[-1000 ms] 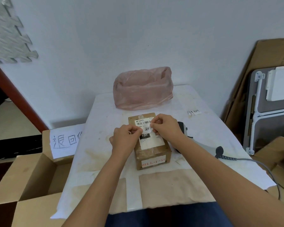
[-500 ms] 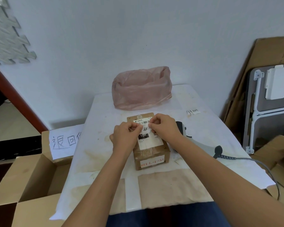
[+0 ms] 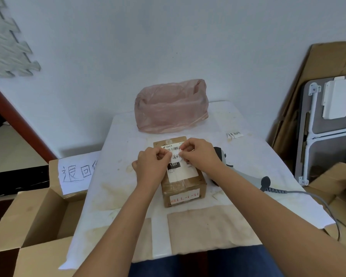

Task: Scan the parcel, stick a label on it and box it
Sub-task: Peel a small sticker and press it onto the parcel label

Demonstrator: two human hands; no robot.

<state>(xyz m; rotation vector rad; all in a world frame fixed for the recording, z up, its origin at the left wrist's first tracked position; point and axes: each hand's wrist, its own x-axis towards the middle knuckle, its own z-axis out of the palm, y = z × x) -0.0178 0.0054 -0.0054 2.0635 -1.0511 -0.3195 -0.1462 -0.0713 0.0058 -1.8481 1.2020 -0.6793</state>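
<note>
Above the parcel on the desk, the left hand and right hand each pinch an end of a small handwritten label.

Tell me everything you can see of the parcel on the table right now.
The parcel is a small brown cardboard box, taped shut, lying flat mid-table. A white shipping label with a barcode and "15H" covers its top; a small white sticker with red writing sits on its near side. Both hands pinch a small handwritten label over it.
</note>
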